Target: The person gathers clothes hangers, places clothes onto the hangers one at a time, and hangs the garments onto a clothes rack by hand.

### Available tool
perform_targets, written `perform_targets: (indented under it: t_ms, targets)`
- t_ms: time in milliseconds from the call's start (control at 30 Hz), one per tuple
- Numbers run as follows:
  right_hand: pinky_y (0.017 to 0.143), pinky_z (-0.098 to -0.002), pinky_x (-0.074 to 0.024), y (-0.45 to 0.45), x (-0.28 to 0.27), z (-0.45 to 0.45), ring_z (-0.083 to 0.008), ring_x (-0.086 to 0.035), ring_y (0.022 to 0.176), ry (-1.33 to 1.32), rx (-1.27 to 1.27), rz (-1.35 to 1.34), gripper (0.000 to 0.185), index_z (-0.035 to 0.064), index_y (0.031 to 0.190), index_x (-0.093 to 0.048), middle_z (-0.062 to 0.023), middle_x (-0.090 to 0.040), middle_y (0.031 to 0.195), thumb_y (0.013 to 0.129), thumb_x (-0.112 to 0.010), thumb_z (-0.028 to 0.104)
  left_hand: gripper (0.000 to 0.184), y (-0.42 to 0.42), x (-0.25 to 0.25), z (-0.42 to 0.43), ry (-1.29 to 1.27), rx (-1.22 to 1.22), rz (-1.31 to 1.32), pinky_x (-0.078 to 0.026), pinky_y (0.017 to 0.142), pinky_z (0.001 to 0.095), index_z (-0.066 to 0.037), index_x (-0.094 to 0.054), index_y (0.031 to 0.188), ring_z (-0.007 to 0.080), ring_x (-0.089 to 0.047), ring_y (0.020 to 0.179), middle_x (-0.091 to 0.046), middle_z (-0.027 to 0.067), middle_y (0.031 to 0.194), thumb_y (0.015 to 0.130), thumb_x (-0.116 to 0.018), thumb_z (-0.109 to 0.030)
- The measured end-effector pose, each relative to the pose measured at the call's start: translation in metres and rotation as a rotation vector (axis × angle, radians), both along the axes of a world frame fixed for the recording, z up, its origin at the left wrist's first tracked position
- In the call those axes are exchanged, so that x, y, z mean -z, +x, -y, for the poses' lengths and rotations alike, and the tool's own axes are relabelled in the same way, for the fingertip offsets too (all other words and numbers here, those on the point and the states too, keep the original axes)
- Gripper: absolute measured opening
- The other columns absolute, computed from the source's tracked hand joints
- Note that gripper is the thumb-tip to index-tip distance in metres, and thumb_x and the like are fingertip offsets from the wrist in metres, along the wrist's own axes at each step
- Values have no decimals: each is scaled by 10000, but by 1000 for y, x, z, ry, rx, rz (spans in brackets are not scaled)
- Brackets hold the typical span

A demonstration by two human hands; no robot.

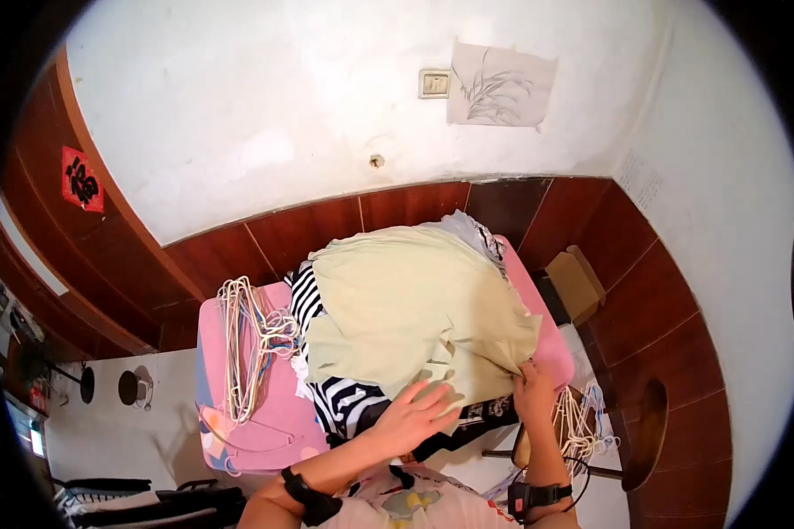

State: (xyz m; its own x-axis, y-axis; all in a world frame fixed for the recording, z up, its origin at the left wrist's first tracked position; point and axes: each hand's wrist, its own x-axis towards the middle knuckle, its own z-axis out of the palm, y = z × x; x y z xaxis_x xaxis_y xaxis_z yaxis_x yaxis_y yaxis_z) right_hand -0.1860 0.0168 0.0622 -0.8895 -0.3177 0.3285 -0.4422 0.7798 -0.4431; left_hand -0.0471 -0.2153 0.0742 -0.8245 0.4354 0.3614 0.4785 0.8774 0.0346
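A pale yellow-green piece of clothing (397, 300) lies spread over a heap of clothes on a pink-covered table. My left hand (417, 414) rests at its near edge, fingers spread over the fabric. At the near right corner my right hand (534, 390) pinches the cloth between thumb and fingers. Black-and-white striped clothing (348, 401) pokes out from beneath on the left and near sides. Dark patterned fabric (476, 419) hangs off the near edge between my hands. A grey garment (468, 231) shows at the far side.
A bundle of wire hangers (247, 335) lies on the left of the pink tabletop (282, 445). More hangers (582, 423) are on the right by a round stool (648, 432). An open cardboard box (578, 282) sits against the right wall. Dark clothes (150, 507) hang at lower left.
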Motion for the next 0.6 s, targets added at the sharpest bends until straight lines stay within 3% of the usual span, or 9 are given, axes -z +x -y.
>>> perform_targets:
  t_ms: [67, 100, 167, 267, 300, 333, 433, 467, 600]
  targets:
    - [800, -401, -481, -3, -8, 1, -356, -592, 930, -219, -40, 24, 161, 15, 953, -595, -182, -608, 985, 792, -593, 26, 404, -5, 3, -5, -120, -110, -7, -296, 1073, 470, -94, -593, 1198, 245, -520, 1142, -614, 36, 1125, 798, -585, -151]
    - [800, -401, -481, -6, -10, 2, -356, -592, 930, -231, -52, 20, 161, 15, 953, -595, -182, -608, 985, 792, -593, 26, 377, -5, 5, -4, -134, -207, 35, -303, 1068, 474, -83, -604, 1155, 230, -545, 1083, -629, 26, 1034, 784, -580, -142]
    - [847, -349, -462, -7, -17, 9, -280, -605, 953, -626, -175, 115, 102, 8, 929, -571, -148, -627, 1032, 829, -555, 14, 296, 4, 2, 1, -121, -299, 21, -330, 1042, 480, -96, -633, 1034, 197, -589, 916, -616, 3, 794, 742, -595, -131]
    - [907, -316, -423, 12, -40, 24, -218, -584, 1000, -934, -371, 369, 92, 8, 951, -545, -119, -624, 1081, 860, -529, 15, 310, 31, -14, 9, -24, -296, 12, -351, 1019, 472, -114, -646, 1001, 196, -588, 892, -604, 11, 785, 691, -631, -120]
    - [949, -325, -409, 17, -42, 34, -211, -568, 1045, -1092, -503, 408, 92, 24, 964, -523, -119, -606, 1127, 874, -508, 8, 180, 46, -33, 7, 2, -354, 139, -341, 1030, 446, -115, -626, 892, 196, -589, 917, -598, 27, 838, 715, -610, -88]
    - [949, -325, -409, 25, -45, 41, -211, -568, 1045, -1095, -522, 407, 92, 24, 964, -523, -119, -606, 1127, 874, -508, 8, 180, 61, -48, 7, -4, -368, 130, -341, 1030, 446, -115, -626, 892, 196, -589, 917, -598, 27, 838, 715, -610, -88]
    - [971, -363, -426, 62, -78, 69, -235, -567, 1063, -1623, -796, 846, 154, 40, 986, -516, -142, -589, 1134, 844, -514, -21, 223, 121, -84, 9, 235, -348, 119, -333, 1024, 465, -104, -652, 902, 213, -584, 940, -579, 35, 856, 688, -708, -74]
    - [971, -363, -426, 75, -84, 80, -235, -567, 1063, -1617, -814, 860, 154, 40, 986, -516, -142, -589, 1134, 844, -514, -21, 223, 145, -93, 9, 234, -367, 112, -333, 1024, 465, -104, -652, 902, 213, -584, 940, -579, 35, 856, 688, -708, -74]
    - [923, -356, -462, 154, -105, 128, -220, -579, 1037, -1430, -1315, 1266, 217, 47, 1013, -533, -125, -592, 1092, 806, -581, 7, 187, 249, -124, -8, 506, -434, 56, -285, 1057, 497, -110, -712, 938, 336, -482, 1167, -502, 158, 1228, 754, -721, -141]
